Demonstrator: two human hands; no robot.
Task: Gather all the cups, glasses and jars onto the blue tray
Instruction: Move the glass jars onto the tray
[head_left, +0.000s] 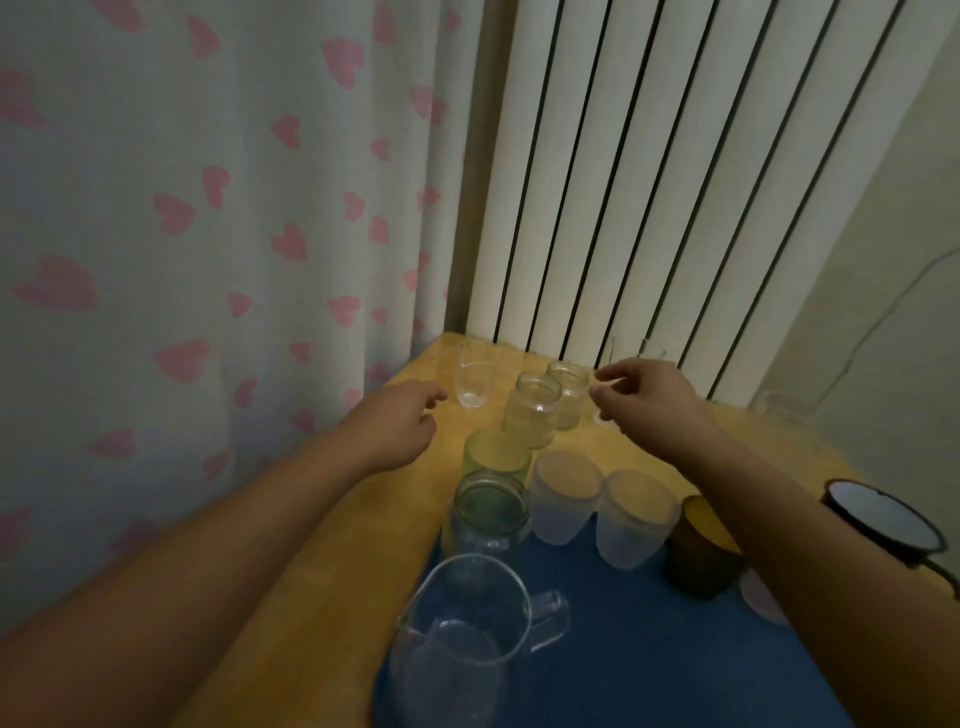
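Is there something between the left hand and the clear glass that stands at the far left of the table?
Nothing visible. The left hand reaches toward the clear glass over bare table. The two open jars stand to the right of the glass, outside that path.

Both forearms reach forward toward the far edge of the bench. The left hand (397, 423) hangs with loosely curled fingers, holding nothing; the right hand (641, 397) also has bent fingers and holds nothing.
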